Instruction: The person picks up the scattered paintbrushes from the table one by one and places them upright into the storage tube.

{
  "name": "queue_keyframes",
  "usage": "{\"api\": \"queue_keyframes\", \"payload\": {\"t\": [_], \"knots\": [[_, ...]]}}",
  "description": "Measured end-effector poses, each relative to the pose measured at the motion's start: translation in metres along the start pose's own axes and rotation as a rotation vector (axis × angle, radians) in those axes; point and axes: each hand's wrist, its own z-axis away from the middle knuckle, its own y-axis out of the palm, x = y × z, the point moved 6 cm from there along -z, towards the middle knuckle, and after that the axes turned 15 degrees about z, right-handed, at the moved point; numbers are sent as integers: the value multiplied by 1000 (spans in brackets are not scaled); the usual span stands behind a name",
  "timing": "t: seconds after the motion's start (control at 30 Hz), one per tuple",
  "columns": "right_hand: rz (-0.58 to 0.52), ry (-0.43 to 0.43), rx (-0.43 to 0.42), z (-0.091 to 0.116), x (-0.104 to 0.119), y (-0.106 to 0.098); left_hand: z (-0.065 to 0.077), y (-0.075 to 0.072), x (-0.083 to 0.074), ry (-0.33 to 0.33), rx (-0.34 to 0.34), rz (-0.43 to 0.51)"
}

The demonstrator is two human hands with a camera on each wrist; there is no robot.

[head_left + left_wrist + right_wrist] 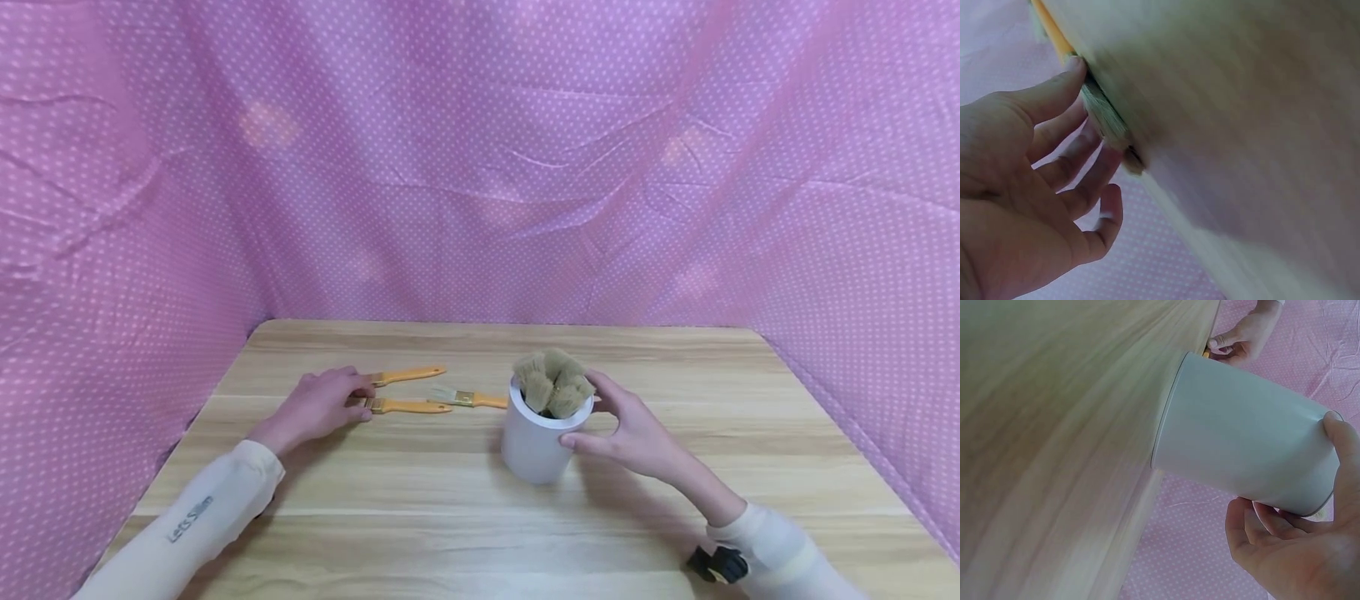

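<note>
In the head view my left hand [326,404] reaches over the bristle ends of two paintbrushes lying on the table. Its thumb and fingers pinch the nearer paintbrush [412,407] around the bristles and metal band; the left wrist view shows the thumb on one side of that paintbrush [1105,112]. Just beyond it lies the farther paintbrush [408,375], orange handle to the right. My right hand [637,433] holds a white cylindrical cup [536,450] near its rim, thumb in front and fingers behind. Several thick paintbrushes [555,383] stand in the cup, bristles up, handles hidden inside.
Another paintbrush [483,401] lies between the left hand and the cup, its handle end hidden behind the cup. Everything is on a light wooden table [420,517]. Pink dotted cloth [480,167] hangs behind it and at both sides.
</note>
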Motion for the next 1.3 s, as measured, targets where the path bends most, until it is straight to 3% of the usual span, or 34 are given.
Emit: {"api": "queue_keyframes", "payload": {"t": [0.4, 0.7, 1.03, 1.17, 1.3], "knots": [[-26, 27, 11, 2, -3, 0, 3, -6, 1, -12, 6, 90], [-37, 10, 10, 1, 3, -1, 9, -15, 4, -22, 27, 433], [-42, 21, 12, 1, -3, 1, 3, -32, -17, -50, -83, 499], [-57, 17, 13, 1, -3, 2, 1, -35, -29, -87, -125, 579], [-47, 22, -1, 2, -2, 3, -2, -38, -42, -55, -174, 660]]}}
